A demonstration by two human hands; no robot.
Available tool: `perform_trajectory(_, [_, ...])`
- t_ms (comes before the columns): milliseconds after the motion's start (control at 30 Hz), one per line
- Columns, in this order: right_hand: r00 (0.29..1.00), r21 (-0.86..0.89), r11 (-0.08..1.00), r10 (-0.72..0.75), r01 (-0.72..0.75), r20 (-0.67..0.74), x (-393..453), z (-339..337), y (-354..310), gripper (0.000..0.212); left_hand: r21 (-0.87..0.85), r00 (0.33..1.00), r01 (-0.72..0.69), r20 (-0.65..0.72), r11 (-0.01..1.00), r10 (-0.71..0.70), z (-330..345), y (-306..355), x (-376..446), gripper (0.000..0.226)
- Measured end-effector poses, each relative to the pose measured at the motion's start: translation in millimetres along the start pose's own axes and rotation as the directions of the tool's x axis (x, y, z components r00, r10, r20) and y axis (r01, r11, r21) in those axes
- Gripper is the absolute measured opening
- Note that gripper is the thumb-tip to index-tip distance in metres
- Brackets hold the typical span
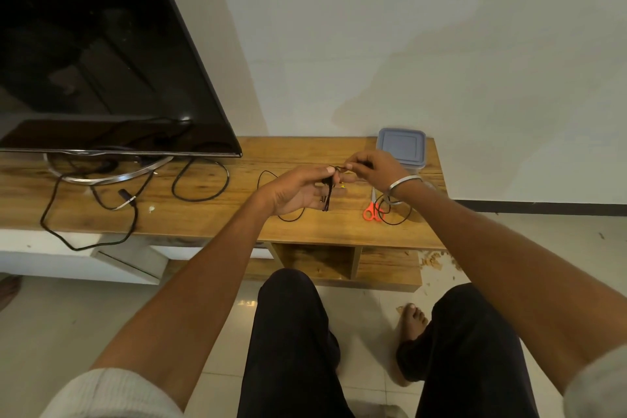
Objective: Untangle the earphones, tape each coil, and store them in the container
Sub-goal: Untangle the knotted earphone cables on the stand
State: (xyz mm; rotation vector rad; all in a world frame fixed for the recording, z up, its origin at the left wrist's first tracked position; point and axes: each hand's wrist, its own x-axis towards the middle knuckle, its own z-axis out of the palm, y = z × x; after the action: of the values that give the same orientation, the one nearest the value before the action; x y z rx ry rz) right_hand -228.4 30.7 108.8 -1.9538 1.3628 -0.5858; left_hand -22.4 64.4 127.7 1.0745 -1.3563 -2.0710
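above the wooden worktop (pixel 210 217), thin black earphone cord bunch (pixel 327 195) pinched in left hand (pixel 298 192) fingers, right hand (pixel 373 168) fingers pulling its end. not taped yet. lidded grey plastic container (pixel 402 146) shut behind; more black cord (pixel 395 214) waiting by orange scissors (pixel 372 210).

Black earphones (pixel 327 195) hang as a bunched coil above the wooden stand; another black earphone cable (pixel 395 210) lies looped beside it; grey-lidded container (pixel 402 146) sits closed behind.

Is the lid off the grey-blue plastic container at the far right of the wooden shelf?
No, the grey-blue plastic container has its lid seated on top, behind the right hand.
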Motion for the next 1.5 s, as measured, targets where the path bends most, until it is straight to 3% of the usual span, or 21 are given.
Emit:
perform_trajectory(233, [0.998, 0.011, 0.998, 0.067, -0.066, -0.016, -1.5, 13.1, 7.5, 0.021, -0.229, 0.989, -0.148, -0.021, 0.962, 0.147, 3.6, 9.3, 1.2, 0.022])
perform_trajectory(567, [0.975, -0.055, 0.996, 0.076, -0.066, 0.208, -7.6, 34.6, 1.1, 0.026, -0.223, 0.956, -0.268, -0.179, 0.937, 0.231, -2.5, 14.7, 5.8, 0.026])
perform_trajectory(700, [0.960, -0.074, 0.997, 0.028, -0.007, 0.280, -7.7, 37.3, -6.5, 0.027, -0.069, 0.928, -0.255, -0.297, 0.964, 0.224, -4.0, 9.9, 9.9, 0.025])
perform_trajectory(933, [0.942, -0.031, 0.999, -0.022, 0.034, 0.334, -8.1, 30.2, -17.4, 0.024, 0.250, 0.897, -0.151, -0.371, 0.956, 0.239, -8.4, -3.0, 9.5, 0.020])
perform_trajectory(1200, [0.947, 0.063, 0.998, -0.033, 0.013, 0.319, -8.5, 20.8, -18.4, 0.023, 0.594, 0.873, -0.057, -0.360, 0.803, 0.328, -13.1, -15.2, 10.7, 0.016])
perform_trajectory(1367, [0.960, 0.124, 0.992, -0.011, -0.025, 0.281, -8.9, 15.0, -19.0, 0.019, 0.707, 0.900, -0.013, -0.299, 0.707, 0.316, -15.2, -18.7, 9.9, 0.022])
perform_trajectory(1500, [0.966, 0.153, 0.985, 0.032, -0.074, 0.258, -8.7, 10.6, -17.7, 0.021, 0.711, 0.913, 0.026, -0.303, 0.702, 0.273, -16.5, -18.3, 7.8, 0.023])
